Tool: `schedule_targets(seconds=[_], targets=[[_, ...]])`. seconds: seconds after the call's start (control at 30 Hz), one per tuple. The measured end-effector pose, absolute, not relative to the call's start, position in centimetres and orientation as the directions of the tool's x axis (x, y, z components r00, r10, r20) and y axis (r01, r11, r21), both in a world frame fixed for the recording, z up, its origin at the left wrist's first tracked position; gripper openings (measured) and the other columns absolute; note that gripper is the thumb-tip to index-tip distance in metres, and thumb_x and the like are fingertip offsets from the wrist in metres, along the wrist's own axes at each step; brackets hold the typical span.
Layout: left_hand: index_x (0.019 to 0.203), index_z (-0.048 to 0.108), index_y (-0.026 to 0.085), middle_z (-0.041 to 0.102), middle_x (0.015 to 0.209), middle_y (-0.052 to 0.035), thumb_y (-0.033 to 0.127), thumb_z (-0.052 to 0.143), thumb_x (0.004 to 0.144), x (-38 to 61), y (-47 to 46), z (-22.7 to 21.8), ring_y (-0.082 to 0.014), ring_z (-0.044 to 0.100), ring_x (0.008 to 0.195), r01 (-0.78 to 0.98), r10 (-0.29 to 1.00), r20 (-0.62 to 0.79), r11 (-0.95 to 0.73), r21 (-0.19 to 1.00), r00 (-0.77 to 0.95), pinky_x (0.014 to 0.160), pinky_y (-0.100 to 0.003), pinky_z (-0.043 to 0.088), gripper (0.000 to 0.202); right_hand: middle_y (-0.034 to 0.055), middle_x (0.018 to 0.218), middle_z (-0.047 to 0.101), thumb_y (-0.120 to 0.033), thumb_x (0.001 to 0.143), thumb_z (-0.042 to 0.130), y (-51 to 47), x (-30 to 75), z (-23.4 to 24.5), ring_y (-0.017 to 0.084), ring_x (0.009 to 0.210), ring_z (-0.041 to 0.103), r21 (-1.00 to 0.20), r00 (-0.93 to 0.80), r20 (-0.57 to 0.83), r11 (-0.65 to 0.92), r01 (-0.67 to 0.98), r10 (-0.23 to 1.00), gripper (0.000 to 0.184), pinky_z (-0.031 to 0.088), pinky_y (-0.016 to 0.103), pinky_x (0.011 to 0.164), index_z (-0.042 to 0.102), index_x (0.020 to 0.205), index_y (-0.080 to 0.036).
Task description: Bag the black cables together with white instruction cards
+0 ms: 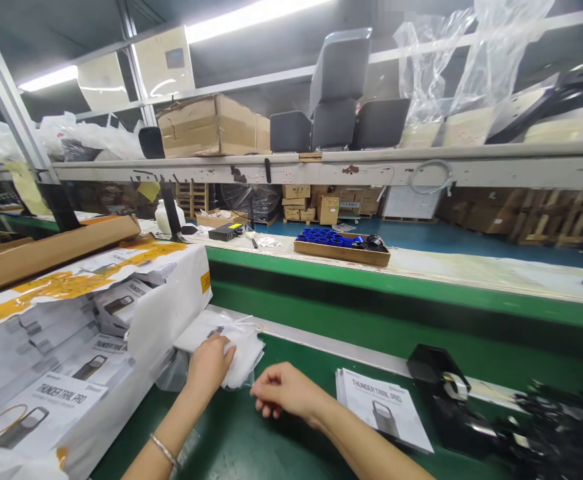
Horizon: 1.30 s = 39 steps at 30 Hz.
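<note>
A pile of clear plastic bags (pixel 246 347) lies on the green work surface beside the white carton. On top of the pile rests my left hand (pixel 210 360), its thumb apart from its fingers, pressing on the plastic. To the right, my right hand (pixel 284 393) is closed in a pinch at the pile's near right edge, where a thin corner of clear plastic meets the fingertips. A stack of printed booklets (pixel 384 407), marked "Thunder Trail Pro", sits farther right. More such booklets (pixel 46 407) fill the torn white carton (pixel 171 307) on the left.
A black tape dispenser (pixel 439 393) stands right of the booklet stack, near a heap of black parts (pixel 561 427). Beyond the green ledge is a shallow cardboard tray (pixel 341 251) with blue and black parts. Overhead runs a shelf (pixel 321 167) with a cardboard box (pixel 216 127).
</note>
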<state>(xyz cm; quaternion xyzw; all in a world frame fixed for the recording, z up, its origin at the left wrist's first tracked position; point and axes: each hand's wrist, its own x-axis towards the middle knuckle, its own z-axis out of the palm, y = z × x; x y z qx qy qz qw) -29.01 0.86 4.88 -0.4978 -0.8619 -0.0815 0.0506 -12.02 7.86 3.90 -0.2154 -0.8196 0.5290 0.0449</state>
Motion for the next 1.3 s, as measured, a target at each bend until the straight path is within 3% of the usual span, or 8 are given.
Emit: schedule_targets(seconds=[0.13,0.27,0.5,0.6,0.97,1.1,1.2,1.3], targets=[[0.093,0.058,0.015,0.063,0.091,-0.0024,0.031,0.049,0.085,-29.3,0.0,4.4,-0.0150,0.061,0.082,0.889,0.854,0.250,0.435,0.141,-0.457,0.073,-0.036,0.048,0.020,0.0121,0.088,0.065,-0.018,0.084,0.042,8.7,-15.6,5.1,0.019,0.078,0.062,-0.761,-0.863,0.032,0.571,0.306,0.505,0.022,0.048,0.032,0.067,0.057,0.097,-0.009],[0.083,0.057,0.016,0.061,0.082,-0.0057,0.029,0.038,0.088,-29.6,-1.1,4.0,-0.0201,0.060,0.082,0.912,0.848,0.338,0.365,0.188,-0.409,0.070,-0.034,0.046,0.024,0.0162,0.124,0.046,-0.010,0.079,0.049,8.9,-17.6,5.7,0.027,0.116,0.039,-0.507,-0.859,0.291,0.830,0.235,0.421,0.035,0.031,0.043,0.093,0.049,0.113,-0.014],[0.089,0.052,0.020,0.061,0.087,-0.0037,0.031,0.042,0.085,-29.5,-2.4,2.5,-0.0187,0.060,0.086,0.923,0.844,0.423,0.198,0.329,-0.331,0.073,-0.029,0.046,0.016,0.0098,0.086,0.063,-0.016,0.083,0.046,9.6,-20.3,4.9,0.023,0.092,0.049,-0.129,-0.938,0.325,0.988,0.081,0.119,0.013,0.031,0.040,0.088,0.060,0.083,-0.016],[0.106,0.047,0.020,0.058,0.106,-0.0060,0.025,0.058,0.073,-30.0,-2.5,1.3,-0.0210,0.054,0.103,0.906,0.826,0.447,0.165,0.391,-0.344,0.086,-0.034,0.044,0.035,0.0088,0.083,0.064,-0.015,0.082,0.047,9.9,-19.4,4.9,0.022,0.086,0.051,-0.061,-0.947,0.310,0.996,0.072,0.088,0.013,0.031,0.039,0.086,0.059,0.083,-0.016],[0.107,0.050,0.022,0.057,0.115,-0.0076,0.039,0.059,0.072,-28.3,-2.5,3.6,-0.0272,0.044,0.116,0.767,0.833,0.366,0.104,0.633,-0.415,0.103,-0.051,0.017,0.040,0.0025,0.078,0.063,-0.021,0.080,0.052,12.7,-12.2,11.6,0.014,0.069,0.056,-0.242,-0.949,0.222,0.956,0.167,0.222,0.008,0.031,0.021,0.056,0.059,0.079,-0.017],[0.122,0.039,0.026,0.056,0.118,-0.0053,0.038,0.060,0.072,-25.6,-2.1,8.1,-0.0230,0.048,0.111,0.635,0.896,0.245,0.052,0.771,-0.371,0.092,-0.040,0.036,0.056,-0.0011,0.069,0.063,-0.023,0.074,0.060,12.9,-10.3,15.4,0.011,0.062,0.054,-0.337,-0.980,0.127,0.936,0.103,0.154,0.007,0.031,0.017,0.053,0.061,0.075,-0.016],[0.088,0.061,0.019,0.064,0.077,0.0004,0.039,0.062,0.069,-23.6,-1.7,10.2,-0.0162,0.058,0.072,0.450,0.985,0.034,0.046,0.892,-0.168,0.062,-0.025,0.044,0.028,-0.0014,0.067,0.063,-0.026,0.070,0.065,12.6,-9.3,17.5,0.010,0.059,0.052,-0.389,-0.994,0.035,0.918,0.083,0.105,0.012,0.031,0.017,0.050,0.063,0.076,-0.015],[0.056,0.057,0.015,0.048,0.049,0.0048,0.044,0.056,0.074,-21.6,-1.7,10.5,-0.0087,0.042,0.048,0.331,0.995,-0.055,0.081,0.940,-0.087,0.046,-0.020,0.032,0.034,-0.0008,0.068,0.062,-0.031,0.068,0.066,12.6,-8.0,18.0,0.010,0.059,0.050,-0.505,-0.989,-0.067,0.851,0.145,0.128,0.020,0.032,0.018,0.050,0.064,0.078,-0.013]])
